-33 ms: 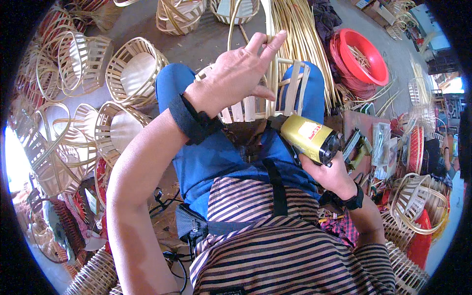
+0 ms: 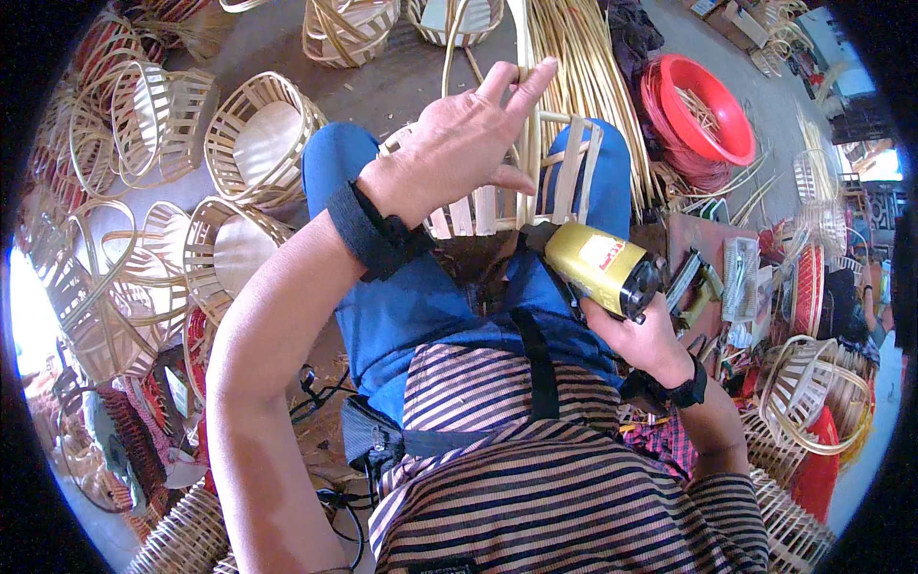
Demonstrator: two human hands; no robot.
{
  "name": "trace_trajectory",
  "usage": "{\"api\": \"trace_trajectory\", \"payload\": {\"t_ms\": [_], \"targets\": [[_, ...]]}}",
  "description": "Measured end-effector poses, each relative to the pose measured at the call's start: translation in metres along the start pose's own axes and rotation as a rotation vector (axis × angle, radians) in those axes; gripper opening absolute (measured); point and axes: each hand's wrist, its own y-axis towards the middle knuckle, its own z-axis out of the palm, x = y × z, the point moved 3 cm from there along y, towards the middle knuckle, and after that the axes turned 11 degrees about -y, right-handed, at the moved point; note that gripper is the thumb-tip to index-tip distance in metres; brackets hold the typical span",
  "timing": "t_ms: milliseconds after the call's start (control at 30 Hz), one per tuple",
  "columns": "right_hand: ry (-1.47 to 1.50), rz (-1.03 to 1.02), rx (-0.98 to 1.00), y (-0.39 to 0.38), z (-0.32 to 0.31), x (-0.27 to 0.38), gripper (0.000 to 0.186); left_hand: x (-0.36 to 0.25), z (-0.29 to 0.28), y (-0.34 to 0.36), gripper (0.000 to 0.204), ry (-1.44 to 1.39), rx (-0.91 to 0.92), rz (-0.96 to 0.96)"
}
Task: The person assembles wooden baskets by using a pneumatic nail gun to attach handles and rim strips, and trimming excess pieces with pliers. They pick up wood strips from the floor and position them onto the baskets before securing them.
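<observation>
A wooden slat basket (image 2: 574, 177) sits between my blue-clad knees, with an upright pale handle strip (image 2: 521, 33) rising past the top of the view. My left hand (image 2: 478, 134) grips that strip above the rim, thumb and fingers around it. My right hand (image 2: 636, 330) holds a yellow-and-black power tool, apparently a nail gun (image 2: 588, 263), whose black nose is at the near lower edge of the basket by the foot of the strip. Whether the nose touches the wood is hard to tell.
Several slat baskets (image 2: 258, 143) stand left and ahead. Long canes (image 2: 583, 67) lie beyond my knees, beside a red basin (image 2: 708, 115) with short sticks. A green metal tool (image 2: 693, 287) rests at my right; more baskets (image 2: 813, 392) lie behind it. Black cables (image 2: 316, 397) run by my left hip.
</observation>
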Motion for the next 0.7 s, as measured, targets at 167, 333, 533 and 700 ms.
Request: {"api": "trace_trajectory", "payload": {"t_ms": [167, 333, 533, 700], "targets": [[-0.012, -0.012, -0.011, -0.001, 0.002, -0.003, 0.017, -0.002, 0.001, 0.001, 0.101, 0.031, 0.003, -0.018], [0.005, 0.046, 0.009, -0.008, 0.013, -0.015, 0.019, 0.002, 0.000, -0.001, 0.101, -0.052, 0.006, -0.004], [0.160, 0.124, -0.027, 0.001, -0.020, -0.002, 0.024, 0.007, -0.017, 0.008, 0.074, -0.274, -0.115, -0.153], [0.343, 0.165, 0.010, 0.023, -0.031, 0.010, 0.028, 0.037, -0.017, 0.037, 0.035, -1.154, -0.112, -0.467]]}}
